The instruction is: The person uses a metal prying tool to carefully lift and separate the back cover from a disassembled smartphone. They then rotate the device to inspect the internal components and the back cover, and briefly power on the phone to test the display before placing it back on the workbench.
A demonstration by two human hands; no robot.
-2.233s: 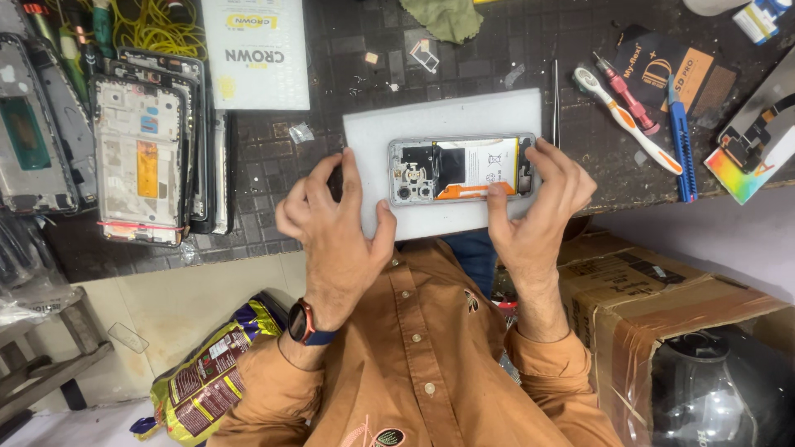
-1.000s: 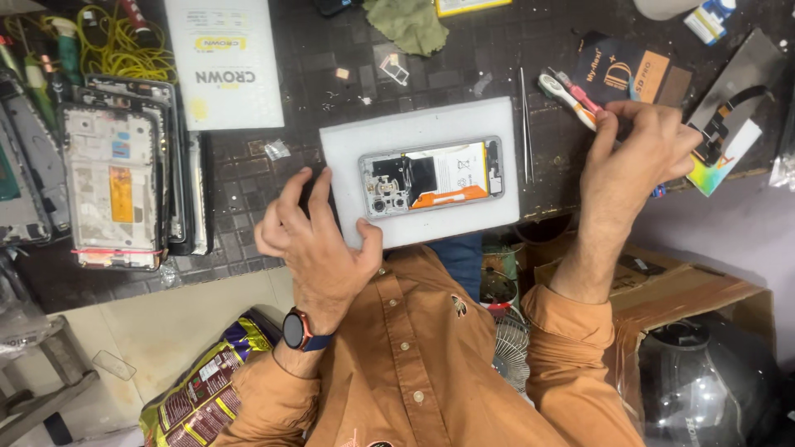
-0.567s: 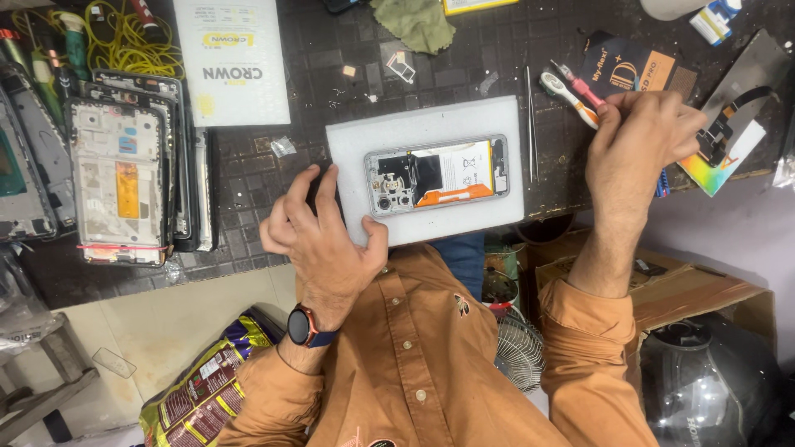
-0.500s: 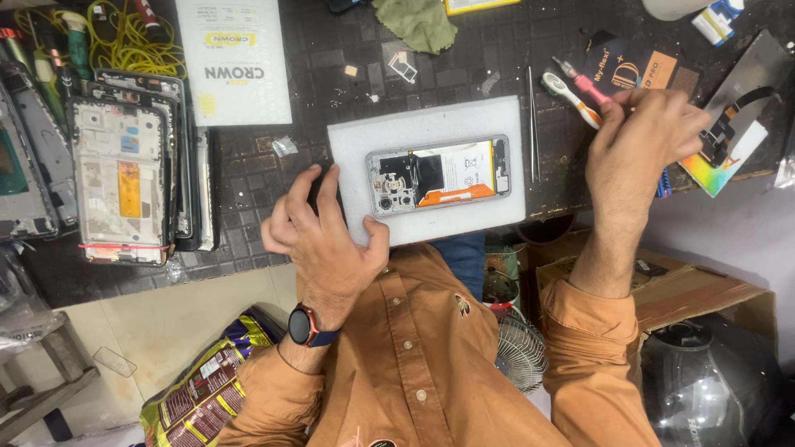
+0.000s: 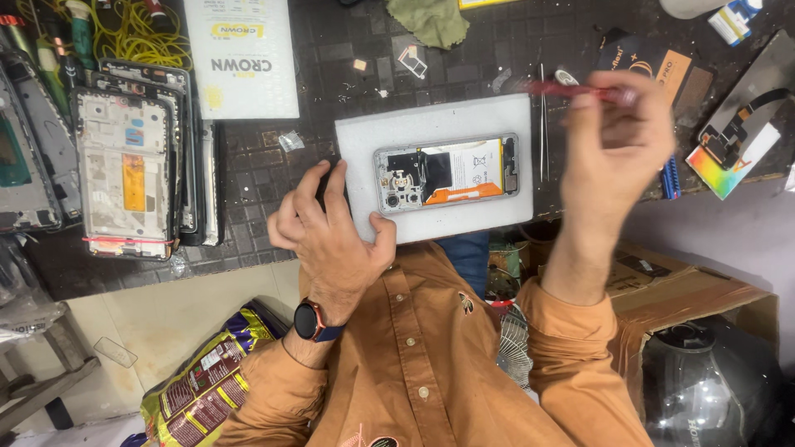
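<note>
An opened phone [image 5: 447, 174] with its back cover off lies on a white foam pad [image 5: 431, 228] at the near edge of the dark work mat. My left hand [image 5: 331, 236] rests on the mat at the pad's left edge, fingers curled around a small dark object, a watch on the wrist. My right hand [image 5: 617, 141] is raised to the right of the pad and grips a red-handled screwdriver [image 5: 571, 89], its tip pointing left above the pad's far right corner.
Stacked phone frames [image 5: 124, 161] lie at the left, with a white packet [image 5: 240, 54] and yellow cable [image 5: 132, 37] behind. Tweezers [image 5: 542, 124], a green cloth [image 5: 431, 21], a small box [image 5: 654, 62] and a display part [image 5: 737, 132] sit at the right. A cardboard box [image 5: 671, 290] stands below the table.
My right hand left the phone, reached to the tools at the right and lifted a red screwdriver, bringing it back toward the pad. My left hand slid off the phone to the pad's left edge.
</note>
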